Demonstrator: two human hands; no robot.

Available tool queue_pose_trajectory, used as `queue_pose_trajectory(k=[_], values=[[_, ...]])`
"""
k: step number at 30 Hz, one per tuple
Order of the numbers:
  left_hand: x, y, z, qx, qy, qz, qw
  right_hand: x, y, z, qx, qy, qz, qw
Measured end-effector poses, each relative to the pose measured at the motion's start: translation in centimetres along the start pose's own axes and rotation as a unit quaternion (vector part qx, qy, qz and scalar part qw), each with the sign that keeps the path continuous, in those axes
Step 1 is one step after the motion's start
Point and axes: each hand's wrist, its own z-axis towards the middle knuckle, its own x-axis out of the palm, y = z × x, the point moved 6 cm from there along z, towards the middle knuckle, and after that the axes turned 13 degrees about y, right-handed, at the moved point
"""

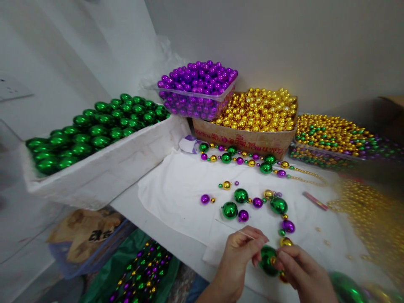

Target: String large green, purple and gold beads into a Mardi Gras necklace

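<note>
Near the front edge of the white cloth, my left hand [241, 254] pinches a thin pale string or needle [243, 232], whose end sticks out to the upper left. A large shiny green bead [268, 260] sits between my two hands. My right hand [304, 269] is closed on the bead strand beside it, fingertips at a small gold bead. From there the strand [288, 226] of green, gold and purple beads curves up across the cloth. Left of it lie a loose green bead [229, 210], a purple bead [243, 216] and several smaller ones.
Behind are a foam box [104, 185] of green beads, a clear tub [192, 94] of purple ones, a carton [240, 141] of gold ones and a mixed-bead tray [328, 155]. A finished-looking necklace [240, 160] and a red stick-like object [315, 200] lie on the cloth [176, 202].
</note>
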Motion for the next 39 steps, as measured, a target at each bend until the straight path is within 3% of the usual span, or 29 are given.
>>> queue_pose_trajectory(k=[4, 7, 11, 15, 17, 21, 24, 27, 30, 33, 35, 36, 39], values=[[0.0, 0.2, 0.0, -0.019, -0.011, -0.044, 0.999, 0.5, 0.0, -0.3, -0.02, -0.018, 0.083, 0.996], [-0.2, -0.3, -0.2, -0.012, -0.004, -0.037, 0.999, 0.4, 0.9, -0.8, -0.045, -0.031, 0.046, 0.997], [0.0, -0.7, -0.4, -0.041, 0.081, 0.012, 0.996, -0.3, 2.3, -1.4, -0.077, 0.006, -0.044, 0.996], [0.5, 0.4, -0.2, -0.11, 0.179, 0.059, 0.976, -0.6, 5.2, -2.9, -0.193, 0.027, -0.047, 0.98], [0.1, 1.3, 0.6, -0.124, 0.177, 0.114, 0.97, -1.3, 6.1, -3.7, -0.212, -0.016, -0.035, 0.977], [-1.4, 2.7, 3.7, -0.095, 0.099, 0.287, 0.948, -3.9, 5.9, -5.4, -0.172, -0.175, 0.039, 0.969], [-1.3, 2.0, 6.3, 0.001, 0.06, 0.447, 0.893, -4.8, 5.9, -6.5, -0.16, -0.231, 0.065, 0.957], [-0.4, 0.2, 8.4, 0.087, 0.002, 0.612, 0.786, -4.8, 6.3, -6.9, -0.168, -0.255, 0.048, 0.951], [0.5, -0.3, 10.3, 0.038, -0.025, 0.737, 0.674, -4.4, 6.6, -6.8, -0.187, -0.264, 0.035, 0.945], [0.9, 0.1, 11.3, -0.022, -0.004, 0.788, 0.616, -4.3, 6.9, -6.8, -0.202, -0.258, 0.03, 0.944], [1.0, 0.0, 10.9, -0.012, 0.006, 0.782, 0.623, -4.4, 7.4, -7.1, -0.199, -0.259, 0.001, 0.945], [0.9, 0.0, 10.4, 0.01, 0.013, 0.762, 0.647, -4.5, 7.7, -7.3, -0.191, -0.264, -0.026, 0.945], [0.3, -0.3, 7.9, 0.084, 0.044, 0.619, 0.78, -4.5, 9.2, -8.6, -0.196, -0.314, -0.109, 0.922]])
